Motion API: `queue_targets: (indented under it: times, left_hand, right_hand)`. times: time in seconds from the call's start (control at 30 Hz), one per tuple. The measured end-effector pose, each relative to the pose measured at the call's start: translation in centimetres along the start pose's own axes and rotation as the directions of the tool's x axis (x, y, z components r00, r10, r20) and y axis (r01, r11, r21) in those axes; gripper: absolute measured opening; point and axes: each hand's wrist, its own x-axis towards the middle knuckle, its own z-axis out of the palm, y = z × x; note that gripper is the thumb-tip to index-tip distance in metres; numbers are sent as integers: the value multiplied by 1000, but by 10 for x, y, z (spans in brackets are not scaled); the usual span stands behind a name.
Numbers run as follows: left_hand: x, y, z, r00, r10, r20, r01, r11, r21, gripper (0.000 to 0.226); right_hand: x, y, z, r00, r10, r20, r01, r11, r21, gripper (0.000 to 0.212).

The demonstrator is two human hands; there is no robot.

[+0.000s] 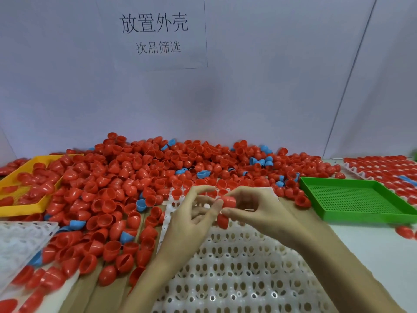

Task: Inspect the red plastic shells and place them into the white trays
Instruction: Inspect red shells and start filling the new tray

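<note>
A big heap of red plastic shells (140,177), with a few blue ones mixed in, covers the table's far side. In front of me lies a white tray (237,267) with rows of round pockets. Above its far end my right hand (255,213) pinches a red shell (229,201) between thumb and fingers. My left hand (191,213) is beside it, fingers curled, its fingertips touching the same shell. Another red shell (222,221) sits just below, at my left hand's lower fingers; whether it is held or resting in the tray is unclear.
A yellow tray (13,208) with red shells stands at the left, a green perforated tray (356,199) at the right. A filled white tray (383,172) lies far right, another white tray (20,245) at near left. A paper sign (155,32) hangs on the wall.
</note>
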Motion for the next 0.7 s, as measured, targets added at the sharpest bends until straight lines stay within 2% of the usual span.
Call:
queue_targets:
  times: [0.17,0.5,0.6,0.67,0.7]
  left_hand:
    - [1,1,1,1000,15,12,-16,999,32,11]
    - [6,2,-11,995,-98,5,98,989,-112,14]
    - [14,2,-34,976,-169,-141,135,965,-226,21]
    - [22,2,-58,917,-245,-316,106,911,-398,29]
    - [24,2,-75,862,-287,-417,55,873,-485,36]
  right_hand:
    - [-10,3,9,998,-67,-10,66,996,-59,29]
    - [-16,0,14,978,-161,-135,136,975,-175,25]
    - [-18,1,11,979,-133,-157,109,982,-154,32]
    - [-16,1,10,982,-104,-156,82,986,-145,34]
    - [-13,0,12,985,-100,-142,79,986,-146,34]
